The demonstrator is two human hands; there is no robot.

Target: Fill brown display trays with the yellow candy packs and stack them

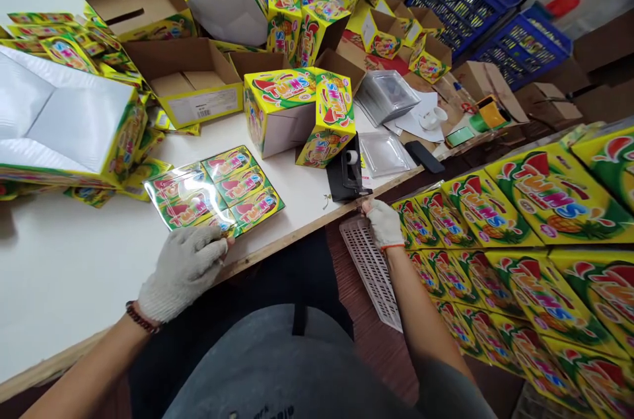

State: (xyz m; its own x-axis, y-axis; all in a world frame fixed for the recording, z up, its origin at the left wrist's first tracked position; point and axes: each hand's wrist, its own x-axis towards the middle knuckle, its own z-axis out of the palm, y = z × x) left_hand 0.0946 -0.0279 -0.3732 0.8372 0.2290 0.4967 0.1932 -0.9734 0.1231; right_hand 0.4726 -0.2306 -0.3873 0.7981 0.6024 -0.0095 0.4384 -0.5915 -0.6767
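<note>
My left hand (pixel 191 265), in a white knit glove, rests with curled fingers on the near edge of a flat pack (pixel 230 184). The pack shows several yellow-green TWINS boxes under shiny clear plastic and lies on the white table. My right hand (pixel 385 223), gloved with the fingertips bare, is closed in a pinch at the cutter end of a black tape dispenser (pixel 341 174). The clear tape between its fingers is too thin to see well. Two upright TWINS cartons (pixel 282 112) stand just behind the dispenser.
Open cartons (pixel 191 78) and heaped TWINS boxes fill the table's back and left. Clear plastic trays (pixel 386 98) are stacked beyond the dispenser. Wrapped TWINS packs (pixel 495 214) form a wall at right. A pale perforated basket (pixel 369 267) sits below the table edge. Blue crates (pixel 456 9) stand behind.
</note>
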